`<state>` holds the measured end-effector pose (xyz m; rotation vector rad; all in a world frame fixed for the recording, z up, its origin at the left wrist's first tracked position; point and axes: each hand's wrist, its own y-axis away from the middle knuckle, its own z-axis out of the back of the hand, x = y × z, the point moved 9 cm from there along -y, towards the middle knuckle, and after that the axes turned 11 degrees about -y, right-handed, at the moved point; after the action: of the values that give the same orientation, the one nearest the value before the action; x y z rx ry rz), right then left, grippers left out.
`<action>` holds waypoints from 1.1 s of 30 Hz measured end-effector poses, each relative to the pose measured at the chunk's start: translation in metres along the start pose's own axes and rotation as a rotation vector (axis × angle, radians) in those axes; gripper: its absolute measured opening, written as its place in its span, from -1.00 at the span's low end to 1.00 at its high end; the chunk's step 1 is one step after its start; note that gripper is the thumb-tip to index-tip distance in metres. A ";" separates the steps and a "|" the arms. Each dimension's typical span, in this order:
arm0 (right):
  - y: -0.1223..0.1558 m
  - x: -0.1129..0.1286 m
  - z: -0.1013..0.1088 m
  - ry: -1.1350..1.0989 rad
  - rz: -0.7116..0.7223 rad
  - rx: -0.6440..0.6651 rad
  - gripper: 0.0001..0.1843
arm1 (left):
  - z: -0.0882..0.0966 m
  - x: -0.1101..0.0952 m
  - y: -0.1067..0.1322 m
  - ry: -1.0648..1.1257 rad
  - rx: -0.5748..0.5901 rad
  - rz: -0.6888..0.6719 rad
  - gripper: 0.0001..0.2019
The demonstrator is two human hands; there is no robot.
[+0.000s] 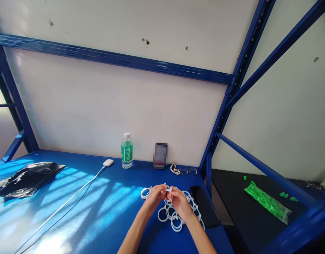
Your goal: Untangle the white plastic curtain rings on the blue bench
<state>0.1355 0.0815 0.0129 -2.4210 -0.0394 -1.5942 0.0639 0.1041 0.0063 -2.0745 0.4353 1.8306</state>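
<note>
My left hand (157, 194) and my right hand (178, 199) meet over the blue tabletop, fingertips pinched close together. Between them is a small white ring (168, 189), gripped from both sides; my fingers cover much of it. Under and around my hands lies a loose heap of white plastic rings (176, 224), some of them overlapping or linked, I cannot tell which. A few rings stick out to the left of my left hand. To the right of the heap lies a black phone (206, 208), face up.
Along the wall stand a green-labelled water bottle (127, 151) and a blurred upright card or phone (160, 156), with eyeglasses (188, 171) beside it. A white charger (108, 162) with cable and a black plastic bag (30, 178) lie left. Blue shelf posts (218, 130) frame the table.
</note>
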 end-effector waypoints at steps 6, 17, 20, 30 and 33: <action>-0.002 -0.008 0.004 -0.176 -0.003 -0.056 -0.70 | -0.009 0.001 0.002 0.088 0.092 -0.030 -0.65; -0.003 -0.001 0.005 -0.086 0.073 -0.080 -0.60 | -0.004 0.007 -0.003 0.165 -0.003 -0.012 -0.63; -0.002 0.005 0.003 0.079 0.103 -0.051 -0.69 | 0.015 0.004 -0.003 0.128 -0.143 -0.038 -0.64; 0.009 -0.001 -0.010 1.222 0.326 0.013 -0.76 | 0.073 -0.022 0.023 -1.158 -0.828 -0.135 -0.71; 0.008 -0.013 -0.008 1.289 0.327 0.044 -0.73 | 0.061 -0.022 0.023 -1.513 -0.823 -0.081 -0.74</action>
<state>0.1245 0.0731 0.0024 -0.9082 0.4918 -2.5303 -0.0031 0.1103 0.0205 -0.3609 -0.8728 3.0576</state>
